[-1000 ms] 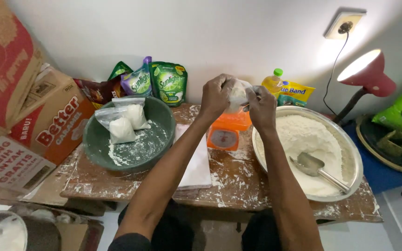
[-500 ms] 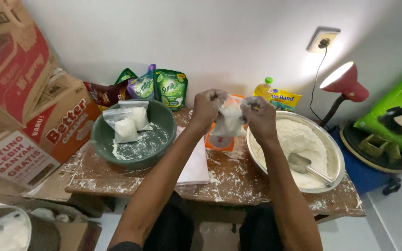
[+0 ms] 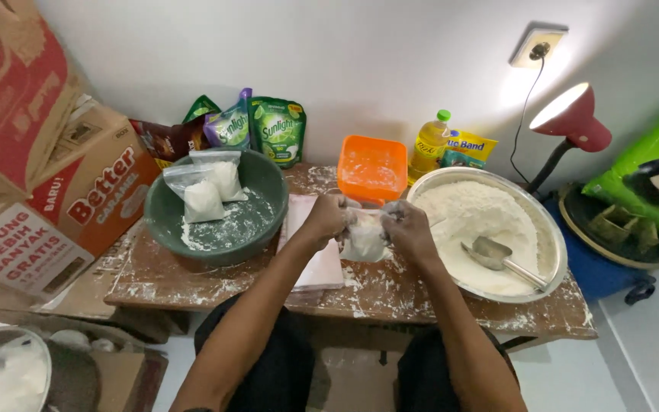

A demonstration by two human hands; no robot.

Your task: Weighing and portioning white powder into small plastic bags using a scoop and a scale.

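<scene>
Flour bag [image 3: 364, 238] held by both hands above the flour-dusted wooden table [image 3: 390, 294].

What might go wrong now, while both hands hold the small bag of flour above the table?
1. The left hand and right hand grip the small plastic bag near its top; if it slips or opens, flour may spill onto the wooden table.
2. The scoop lies in the metal pan right beside the right forearm; an elbow bump might flick flour out.
</scene>
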